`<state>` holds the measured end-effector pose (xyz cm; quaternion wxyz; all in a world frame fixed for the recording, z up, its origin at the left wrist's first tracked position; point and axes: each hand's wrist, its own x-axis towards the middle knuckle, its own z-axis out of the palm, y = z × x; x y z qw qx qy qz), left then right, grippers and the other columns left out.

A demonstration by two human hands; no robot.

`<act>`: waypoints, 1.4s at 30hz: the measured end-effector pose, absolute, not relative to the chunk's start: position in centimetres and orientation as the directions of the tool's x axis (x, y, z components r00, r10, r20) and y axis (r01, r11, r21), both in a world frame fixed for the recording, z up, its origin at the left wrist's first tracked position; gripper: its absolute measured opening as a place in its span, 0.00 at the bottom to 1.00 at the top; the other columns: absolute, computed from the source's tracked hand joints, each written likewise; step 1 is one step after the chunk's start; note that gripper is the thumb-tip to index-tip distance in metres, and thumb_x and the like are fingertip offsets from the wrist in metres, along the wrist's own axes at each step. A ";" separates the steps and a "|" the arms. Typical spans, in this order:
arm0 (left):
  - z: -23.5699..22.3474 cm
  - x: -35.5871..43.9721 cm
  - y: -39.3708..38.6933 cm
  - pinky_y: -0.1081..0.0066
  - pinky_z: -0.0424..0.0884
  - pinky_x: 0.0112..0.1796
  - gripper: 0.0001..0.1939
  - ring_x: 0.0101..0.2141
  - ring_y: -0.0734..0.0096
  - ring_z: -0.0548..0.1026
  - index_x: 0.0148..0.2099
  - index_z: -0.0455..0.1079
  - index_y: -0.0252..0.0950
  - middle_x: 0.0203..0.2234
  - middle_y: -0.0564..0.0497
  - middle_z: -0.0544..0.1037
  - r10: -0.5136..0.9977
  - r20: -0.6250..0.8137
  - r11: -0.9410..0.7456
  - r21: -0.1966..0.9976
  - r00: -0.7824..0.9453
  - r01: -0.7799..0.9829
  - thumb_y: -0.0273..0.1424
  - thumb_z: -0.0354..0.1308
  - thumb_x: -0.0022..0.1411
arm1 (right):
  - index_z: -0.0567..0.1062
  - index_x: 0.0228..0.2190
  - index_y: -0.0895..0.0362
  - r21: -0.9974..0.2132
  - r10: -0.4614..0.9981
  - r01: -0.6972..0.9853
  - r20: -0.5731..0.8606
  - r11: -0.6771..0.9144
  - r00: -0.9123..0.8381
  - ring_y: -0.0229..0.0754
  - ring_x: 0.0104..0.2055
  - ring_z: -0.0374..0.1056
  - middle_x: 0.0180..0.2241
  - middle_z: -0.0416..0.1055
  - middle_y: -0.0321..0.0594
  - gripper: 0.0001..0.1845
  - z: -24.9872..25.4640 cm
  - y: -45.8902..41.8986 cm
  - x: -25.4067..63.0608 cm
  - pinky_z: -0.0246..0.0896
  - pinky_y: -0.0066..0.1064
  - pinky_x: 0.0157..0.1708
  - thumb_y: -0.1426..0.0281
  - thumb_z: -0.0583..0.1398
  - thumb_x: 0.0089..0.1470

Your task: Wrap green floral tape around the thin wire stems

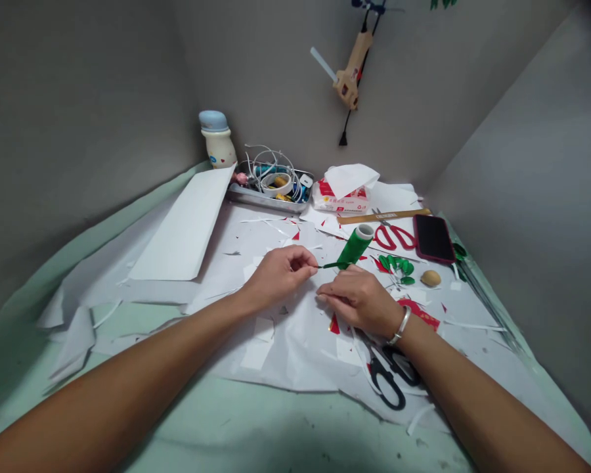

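Observation:
My left hand (286, 270) is closed in a pinch on the end of a thin dark green strip (335, 265), which points right over the paper. My right hand (358, 297), with a bracelet at the wrist, is just below the strip's far end. Its fingers are curled with the tips together; whatever they hold is too fine or hidden to make out. Right behind the strip a green thread spool (353, 248) leans on the table. Several shiny green leaf-shaped pieces (396, 268) lie to the right, by a small tan roundish object (430, 278).
Black-handled scissors (388, 384) lie below my right wrist, red-handled scissors (394, 238) farther back beside a phone (433, 238). Behind are a metal tray (270, 200), a tissue pack (342, 197) and a bottle (220, 148). A glue gun (354, 69) hangs on the wall. White paper (305, 355) and scraps cover the table.

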<state>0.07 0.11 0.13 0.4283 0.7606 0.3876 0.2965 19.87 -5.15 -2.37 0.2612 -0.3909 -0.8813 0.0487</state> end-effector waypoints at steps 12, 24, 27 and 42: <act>0.4 0.1 -0.8 0.72 0.65 0.34 0.06 0.32 0.73 0.70 0.34 0.72 0.36 0.30 0.52 0.74 0.605 0.065 -0.443 0.856 0.793 0.267 0.26 0.54 0.55 | 0.78 0.33 0.54 -0.515 0.804 0.642 0.515 0.568 -0.298 0.38 0.29 0.68 0.28 0.76 0.38 0.10 -2.6 -4.0 21.2 0.59 0.31 0.33 0.67 0.57 0.58; -0.6 0.0 -0.1 0.71 0.64 0.33 0.07 0.29 0.72 0.68 0.32 0.72 0.35 0.29 0.51 0.73 0.783 0.202 -0.522 0.728 0.588 0.445 0.25 0.52 0.54 | 0.77 0.34 0.56 -0.201 0.672 0.687 0.515 0.698 -0.532 0.38 0.26 0.60 0.21 0.69 0.37 0.10 -1.9 -5.6 19.6 0.50 0.32 0.31 0.68 0.56 0.59; -0.5 0.0 -0.3 0.71 0.64 0.33 0.08 0.30 0.71 0.69 0.34 0.72 0.36 0.28 0.51 0.73 0.721 0.181 -0.580 0.686 0.668 0.440 0.24 0.52 0.55 | 0.78 0.34 0.55 -0.287 0.705 0.700 0.567 0.654 -0.426 0.37 0.24 0.60 0.21 0.70 0.36 0.10 -1.8 -5.3 20.1 0.51 0.32 0.31 0.69 0.56 0.58; -0.5 -0.1 -0.1 0.71 0.62 0.30 0.08 0.27 0.70 0.68 0.31 0.72 0.36 0.26 0.50 0.74 0.771 0.144 -0.520 0.703 0.620 0.484 0.26 0.51 0.53 | 0.77 0.32 0.55 -0.471 0.740 0.580 0.525 0.665 -0.421 0.39 0.30 0.65 0.24 0.73 0.38 0.08 -1.8 -5.1 19.9 0.59 0.35 0.37 0.69 0.57 0.58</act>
